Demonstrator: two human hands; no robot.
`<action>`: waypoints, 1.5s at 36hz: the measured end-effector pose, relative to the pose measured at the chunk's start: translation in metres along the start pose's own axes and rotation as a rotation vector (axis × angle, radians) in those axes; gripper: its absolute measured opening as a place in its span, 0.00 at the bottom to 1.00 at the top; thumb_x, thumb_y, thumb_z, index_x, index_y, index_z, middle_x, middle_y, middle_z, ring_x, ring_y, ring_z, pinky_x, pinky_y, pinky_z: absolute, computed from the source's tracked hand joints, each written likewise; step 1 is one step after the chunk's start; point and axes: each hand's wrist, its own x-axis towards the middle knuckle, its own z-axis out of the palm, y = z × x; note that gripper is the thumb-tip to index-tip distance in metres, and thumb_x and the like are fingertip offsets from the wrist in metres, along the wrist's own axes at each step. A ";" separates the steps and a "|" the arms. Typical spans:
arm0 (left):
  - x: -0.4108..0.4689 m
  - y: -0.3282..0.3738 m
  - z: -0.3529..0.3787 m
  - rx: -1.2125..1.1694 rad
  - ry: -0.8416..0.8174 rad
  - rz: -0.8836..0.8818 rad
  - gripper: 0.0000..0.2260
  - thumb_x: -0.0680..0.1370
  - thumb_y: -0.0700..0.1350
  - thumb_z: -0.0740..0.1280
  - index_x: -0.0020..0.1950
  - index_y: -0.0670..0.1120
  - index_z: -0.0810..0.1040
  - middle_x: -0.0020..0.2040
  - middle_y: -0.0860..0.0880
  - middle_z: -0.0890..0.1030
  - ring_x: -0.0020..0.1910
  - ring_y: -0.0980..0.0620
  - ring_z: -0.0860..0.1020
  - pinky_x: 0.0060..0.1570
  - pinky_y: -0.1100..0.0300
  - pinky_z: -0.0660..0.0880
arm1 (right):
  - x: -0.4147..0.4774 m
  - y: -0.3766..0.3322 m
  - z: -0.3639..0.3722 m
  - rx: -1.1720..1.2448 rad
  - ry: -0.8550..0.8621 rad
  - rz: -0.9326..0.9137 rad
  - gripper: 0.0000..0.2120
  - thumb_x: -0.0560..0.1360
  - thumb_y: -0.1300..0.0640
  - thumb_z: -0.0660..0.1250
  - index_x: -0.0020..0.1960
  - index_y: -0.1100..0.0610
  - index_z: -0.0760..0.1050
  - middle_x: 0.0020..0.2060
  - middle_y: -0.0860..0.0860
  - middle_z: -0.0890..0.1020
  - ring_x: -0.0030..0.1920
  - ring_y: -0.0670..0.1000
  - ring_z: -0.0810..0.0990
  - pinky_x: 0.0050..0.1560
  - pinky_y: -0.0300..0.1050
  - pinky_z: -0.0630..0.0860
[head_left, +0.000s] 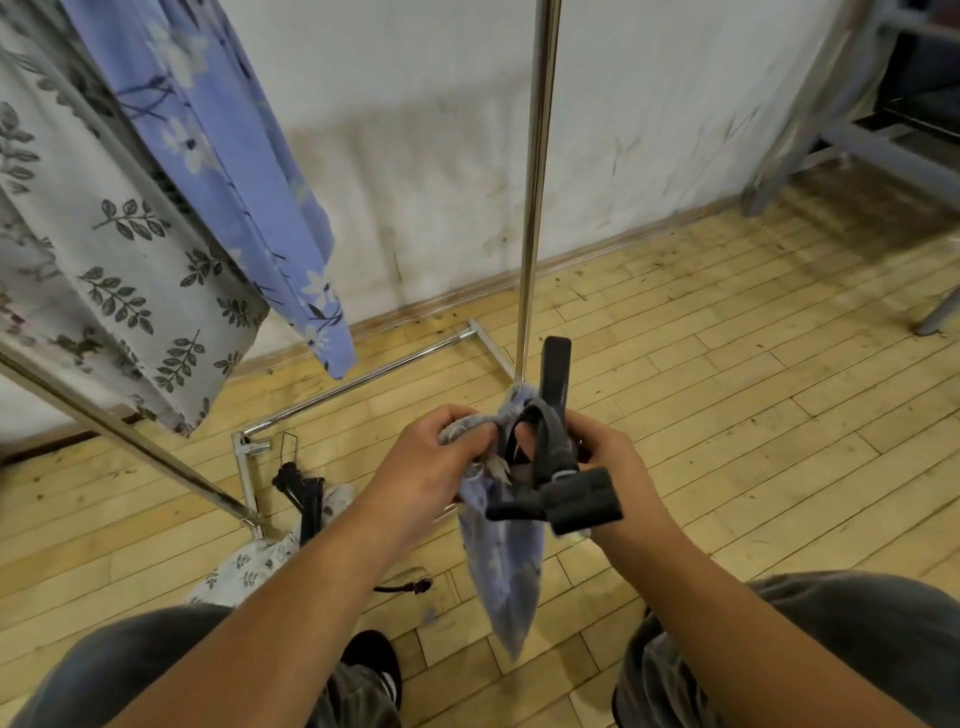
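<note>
- Rack pole: the landmark. The upright rises just behind the hands. Swinging the hanger up could knock it, and the light frame looks likely to rock.
- Leaf cloth and hung blue cloth: both hang well left of the pole. A jolted rack could slide them off the rail.
- Blue cloth: the work piece. It is held in front of the pole base, top bunched, tail hanging free toward the floor. The risk is that the bunched edge goes into the clip unevenly, so the clip bites little fabric and the cloth drops. The frayed edge could also snag.
- Left hand: fingers clenched, pinching the bunched top of the blue cloth. If that pinch eases before a clip bites, the cloth falls.
- Right hand: fingers wrapped round the clip hanger, touching the cloth. A fingertip sits near the clip, so there is a pinch hazard.
- Floor cloth and spare hanger: on the floor, left of the pole and near the feet, a trip hazard.
- Writing: no brand, label or text is readable anywhere.
</note>
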 end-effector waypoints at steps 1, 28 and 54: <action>0.002 -0.001 -0.002 0.019 0.024 0.006 0.02 0.80 0.46 0.72 0.51 0.50 0.84 0.46 0.46 0.87 0.46 0.47 0.87 0.48 0.49 0.83 | 0.001 0.001 -0.001 -0.040 0.022 -0.015 0.06 0.70 0.39 0.76 0.44 0.39 0.85 0.44 0.48 0.86 0.50 0.51 0.85 0.53 0.52 0.83; 0.018 -0.054 -0.046 0.680 0.128 -0.161 0.18 0.85 0.51 0.61 0.44 0.39 0.78 0.34 0.44 0.73 0.32 0.48 0.69 0.34 0.58 0.64 | -0.015 -0.039 -0.012 0.176 0.080 -0.128 0.22 0.69 0.30 0.70 0.54 0.43 0.82 0.57 0.52 0.86 0.62 0.52 0.84 0.65 0.61 0.78; 0.000 -0.068 -0.078 0.915 0.147 -0.275 0.22 0.87 0.46 0.58 0.32 0.46 0.66 0.29 0.49 0.69 0.28 0.52 0.66 0.29 0.58 0.61 | -0.016 -0.048 -0.031 0.494 0.215 0.078 0.31 0.72 0.37 0.65 0.65 0.58 0.77 0.53 0.59 0.82 0.60 0.58 0.84 0.59 0.56 0.82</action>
